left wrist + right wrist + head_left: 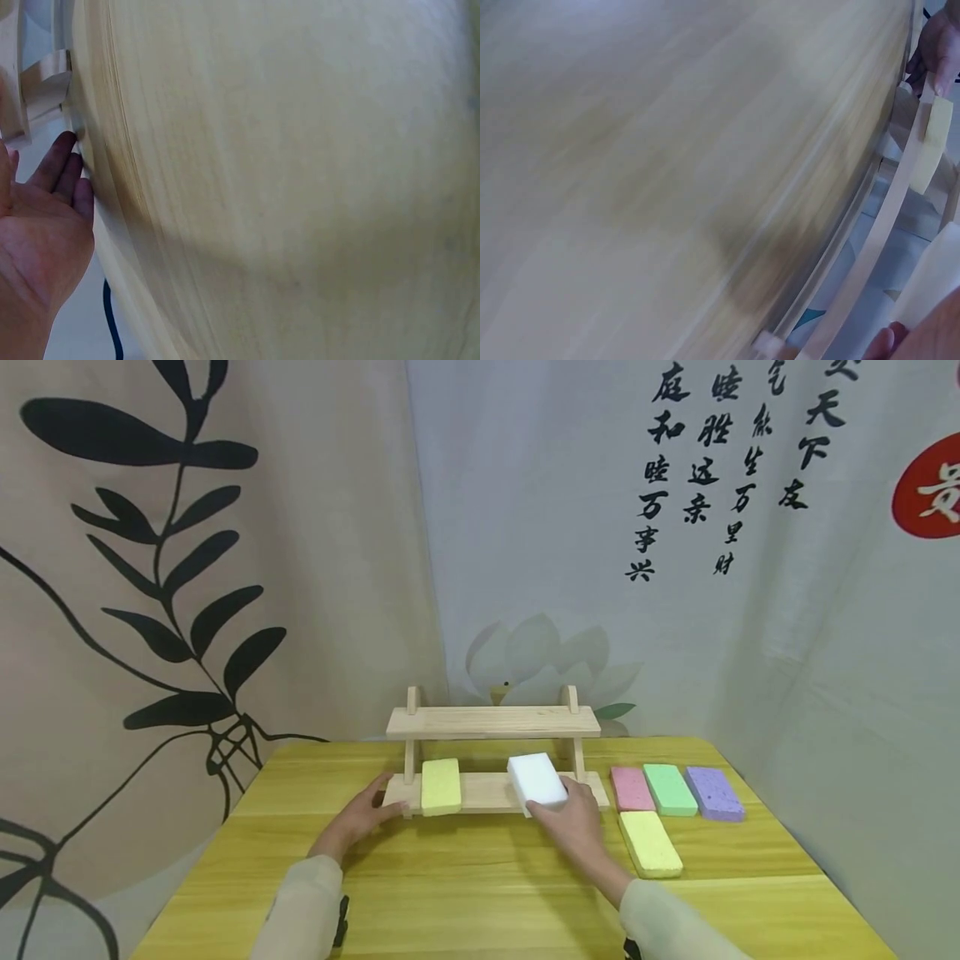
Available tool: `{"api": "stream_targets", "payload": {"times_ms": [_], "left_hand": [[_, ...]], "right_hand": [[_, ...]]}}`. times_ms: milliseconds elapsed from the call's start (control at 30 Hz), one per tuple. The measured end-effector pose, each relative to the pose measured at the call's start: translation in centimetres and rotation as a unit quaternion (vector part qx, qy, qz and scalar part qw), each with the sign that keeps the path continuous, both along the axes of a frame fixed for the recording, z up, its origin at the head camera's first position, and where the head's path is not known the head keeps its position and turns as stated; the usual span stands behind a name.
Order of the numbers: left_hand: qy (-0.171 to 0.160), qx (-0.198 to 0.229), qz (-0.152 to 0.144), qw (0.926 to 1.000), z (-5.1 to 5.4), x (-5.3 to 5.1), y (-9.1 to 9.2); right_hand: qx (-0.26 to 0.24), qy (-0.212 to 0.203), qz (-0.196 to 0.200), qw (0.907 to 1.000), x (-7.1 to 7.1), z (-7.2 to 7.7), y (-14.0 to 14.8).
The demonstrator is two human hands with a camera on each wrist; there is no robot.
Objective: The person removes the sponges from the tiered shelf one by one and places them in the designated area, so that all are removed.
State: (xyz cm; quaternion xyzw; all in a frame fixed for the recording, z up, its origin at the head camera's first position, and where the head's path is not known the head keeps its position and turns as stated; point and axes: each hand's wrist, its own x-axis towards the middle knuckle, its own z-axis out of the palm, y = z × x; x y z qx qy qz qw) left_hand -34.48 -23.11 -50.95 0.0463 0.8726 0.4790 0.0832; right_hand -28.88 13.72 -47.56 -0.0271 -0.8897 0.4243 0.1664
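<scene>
My right hand (576, 818) grips a white sponge block (537, 781) over the right part of the lower shelf of a small two-tier wooden rack (491, 722). The block is tilted. In the right wrist view, part of the white block (930, 281) shows beside the fingers. On the rack's left end, my left hand (362, 821) holds the lower shelf, thumb along the front edge. The left wrist view shows the left hand (49, 225) with several fingers extended under the shelf end. A yellow sponge (441, 787) lies on the lower shelf's left part.
Right of the rack, pink (632, 789), green (670, 790) and purple (715, 793) sponges lie side by side on the wooden table (450, 893). Another yellow sponge (650, 845) lies in front of them. A printed curtain (525, 527) hangs behind.
</scene>
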Motion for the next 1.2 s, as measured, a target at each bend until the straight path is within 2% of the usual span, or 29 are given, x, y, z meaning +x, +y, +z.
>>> {"api": "stream_targets", "payload": {"times_ms": [367,633,833,1200], "left_hand": [[-0.004,-0.012,0.011,0.9999,0.0,0.1,0.0],[0.002,-0.006,0.003,1.0000,0.2,0.1,0.1],[0.000,-0.011,0.003,0.9999,0.2,0.0,0.2],[0.002,-0.018,0.006,0.9998,0.2,0.2,0.0]], "right_hand": [[0.026,-0.003,0.005,0.9996,1.1,-0.3,4.5],[0.036,-0.014,0.001,0.9993,2.0,-0.3,7.5],[0.057,-0.023,-0.005,0.9981,3.1,-0.1,9.9],[0.051,-0.054,-0.027,0.9969,4.1,0.6,15.0]]}}
